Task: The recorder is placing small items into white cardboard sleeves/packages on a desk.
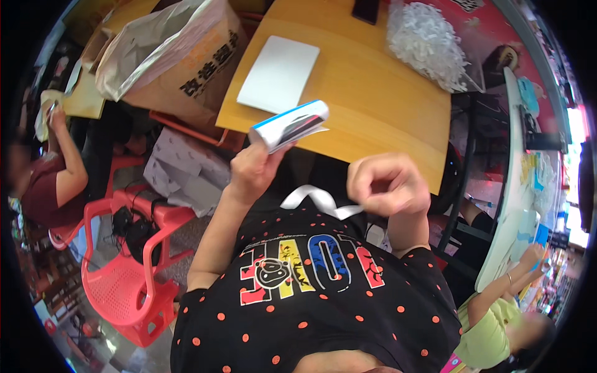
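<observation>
My left hand (256,169) is closed round the lower end of a rolled printed sheet (290,123), white with a blue edge and dark patches, tilted up over the near edge of the table. My right hand (390,183) is a little blurred, with its fingers curled into a pinch. A curled white strip (318,200), like paper or tape, hangs in front of my black shirt, its right end at the fingers of my right hand. Beyond the rolled sheet, a stack of white sheets (280,73) lies on the wooden table (379,105).
A clear bag of white curled strips (426,46) lies at the table's far right, near a dark phone (365,10). To the left are a big woven sack (174,62) and a red plastic chair (127,280). Seated people work at far left and at right.
</observation>
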Motion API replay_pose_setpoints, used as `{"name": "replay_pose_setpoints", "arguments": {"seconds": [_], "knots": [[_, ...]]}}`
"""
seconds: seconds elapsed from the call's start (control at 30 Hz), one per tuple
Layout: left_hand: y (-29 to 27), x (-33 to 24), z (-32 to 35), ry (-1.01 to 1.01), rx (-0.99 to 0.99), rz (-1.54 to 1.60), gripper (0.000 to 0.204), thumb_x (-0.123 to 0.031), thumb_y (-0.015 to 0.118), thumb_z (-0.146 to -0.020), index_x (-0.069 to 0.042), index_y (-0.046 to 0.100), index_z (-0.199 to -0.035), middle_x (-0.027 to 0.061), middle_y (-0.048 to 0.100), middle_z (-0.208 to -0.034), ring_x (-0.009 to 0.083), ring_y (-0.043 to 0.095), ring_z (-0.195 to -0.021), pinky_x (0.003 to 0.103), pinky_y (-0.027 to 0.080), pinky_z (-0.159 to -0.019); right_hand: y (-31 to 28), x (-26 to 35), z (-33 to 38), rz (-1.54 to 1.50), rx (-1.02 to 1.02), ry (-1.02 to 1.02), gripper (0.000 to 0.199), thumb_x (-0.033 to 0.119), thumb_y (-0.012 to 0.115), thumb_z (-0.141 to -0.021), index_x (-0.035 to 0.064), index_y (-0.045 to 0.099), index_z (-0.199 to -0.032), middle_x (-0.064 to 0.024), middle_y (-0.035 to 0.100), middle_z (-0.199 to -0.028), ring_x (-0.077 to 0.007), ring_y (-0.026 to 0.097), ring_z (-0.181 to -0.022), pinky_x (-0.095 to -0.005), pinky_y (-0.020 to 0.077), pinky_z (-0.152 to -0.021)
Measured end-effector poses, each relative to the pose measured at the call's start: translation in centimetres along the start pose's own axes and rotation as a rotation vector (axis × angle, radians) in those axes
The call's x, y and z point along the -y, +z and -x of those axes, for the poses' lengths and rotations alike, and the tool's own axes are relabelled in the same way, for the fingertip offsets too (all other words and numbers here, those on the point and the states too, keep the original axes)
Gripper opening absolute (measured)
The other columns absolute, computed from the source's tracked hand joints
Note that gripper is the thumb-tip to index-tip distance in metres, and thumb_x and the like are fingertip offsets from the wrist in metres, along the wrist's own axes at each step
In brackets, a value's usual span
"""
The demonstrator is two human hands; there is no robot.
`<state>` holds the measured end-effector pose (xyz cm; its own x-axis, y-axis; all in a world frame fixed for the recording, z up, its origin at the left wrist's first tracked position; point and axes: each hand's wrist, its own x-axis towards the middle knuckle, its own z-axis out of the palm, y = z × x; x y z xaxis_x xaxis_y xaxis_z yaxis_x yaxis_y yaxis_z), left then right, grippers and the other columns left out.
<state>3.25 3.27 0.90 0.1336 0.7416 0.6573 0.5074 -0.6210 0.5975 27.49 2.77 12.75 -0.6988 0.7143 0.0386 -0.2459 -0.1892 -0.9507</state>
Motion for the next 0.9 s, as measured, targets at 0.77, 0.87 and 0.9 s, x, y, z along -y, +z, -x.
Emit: {"name": "replay_pose_setpoints", "arguments": {"seconds": [0.77,0.87,0.9], "knots": [[-1.5,-1.5,-1.7,-0.907,-0.248,1.057,0.022,-0.011,0.055,-0.093,0.008,0.060,-0.103,0.0189,0.068,-0.092,0.0242,0.070,-0.075,0.030,0.059,-0.066,-20.3,5.4,-1.5,1.545,-1.296,-0.390,0.020,0.018,0.057,-0.090,0.0007,0.066,-0.091,-0.0113,0.067,-0.085,-0.0205,0.064,-0.078,-0.0298,0.0489,-0.074],[-1.2,-1.6,-1.6,-0.885,-0.305,1.052,0.022,-0.012,0.055,-0.093,0.007,0.063,-0.099,0.0190,0.068,-0.090,0.0246,0.070,-0.076,0.030,0.059,-0.066,-11.2,0.7,-3.6,0.936,-0.918,-0.260,0.010,0.011,0.066,-0.085,0.0009,0.066,-0.086,-0.0035,0.062,-0.078,-0.0097,0.054,-0.071,-0.0224,0.0436,-0.067],[-1.0,-1.6,-1.8,-0.883,-0.306,1.056,0.022,-0.012,0.056,-0.093,0.007,0.063,-0.099,0.0190,0.068,-0.090,0.0246,0.070,-0.076,0.030,0.059,-0.066,-8.1,-0.7,-4.1,0.722,-0.779,-0.287,0.006,0.007,0.067,-0.083,0.0014,0.065,-0.084,-0.0014,0.060,-0.077,-0.0077,0.051,-0.069,-0.0216,0.0418,-0.065]]}}
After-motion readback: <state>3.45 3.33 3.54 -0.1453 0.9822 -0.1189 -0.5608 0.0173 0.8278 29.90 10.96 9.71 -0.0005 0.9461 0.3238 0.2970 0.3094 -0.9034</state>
